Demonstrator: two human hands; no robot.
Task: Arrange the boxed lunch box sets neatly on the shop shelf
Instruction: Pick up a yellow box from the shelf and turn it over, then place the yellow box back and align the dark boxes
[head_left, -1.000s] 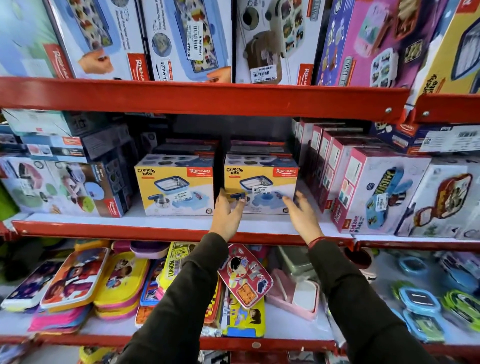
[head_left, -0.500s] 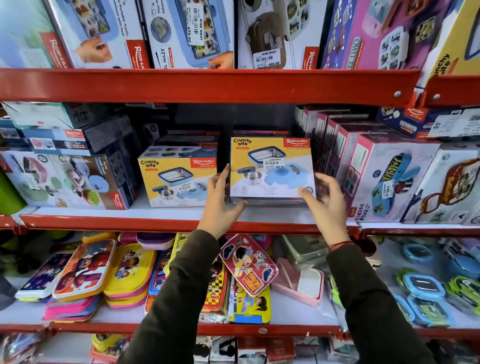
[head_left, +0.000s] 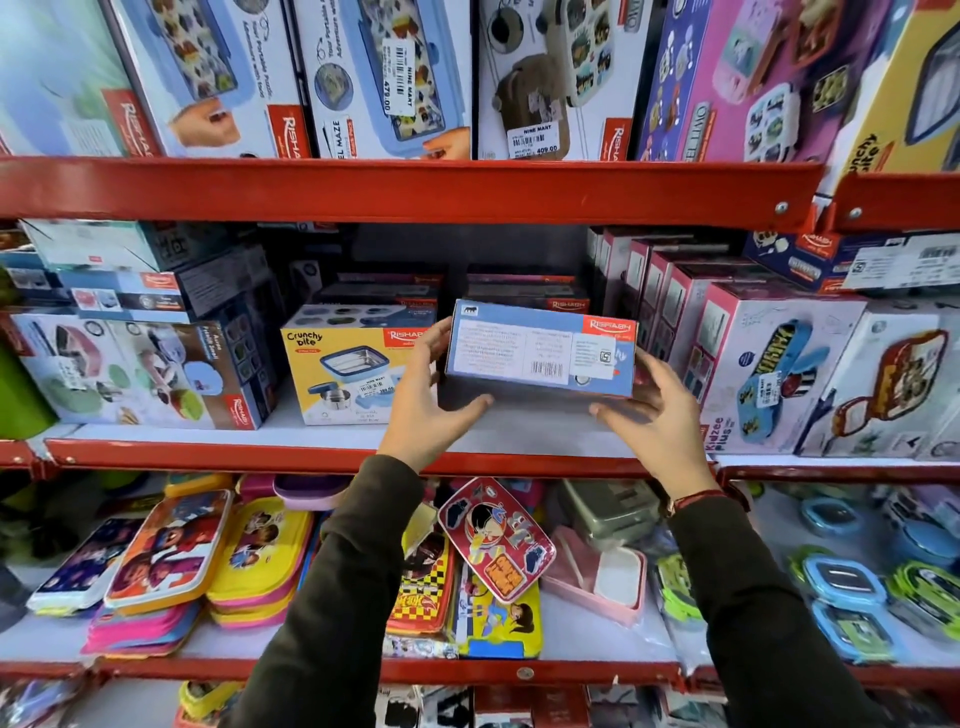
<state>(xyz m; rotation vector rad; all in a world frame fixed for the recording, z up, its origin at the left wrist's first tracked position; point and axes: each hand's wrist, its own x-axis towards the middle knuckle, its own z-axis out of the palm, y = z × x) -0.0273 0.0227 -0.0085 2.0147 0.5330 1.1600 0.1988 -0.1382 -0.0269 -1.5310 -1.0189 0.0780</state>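
Both hands hold one boxed lunch box set lifted off the middle shelf, tipped so its blue underside with barcode and small print faces me. My left hand grips its left end; my right hand supports its right end and bottom edge. A second yellow "Crunchy bite" box stands upright on the shelf just to the left. More boxes of the same brand lie stacked behind the gap.
Pink "Kidzee plus" boxes stand in a row right of the gap; blue stacked boxes fill the left. The red upper shelf rail hangs close above. Loose cartoon lunch boxes cover the lower shelf.
The right-hand yellow box went from standing on the shelf to lifted and tipped backward in both hands, so its blue underside now faces me instead of the yellow front.
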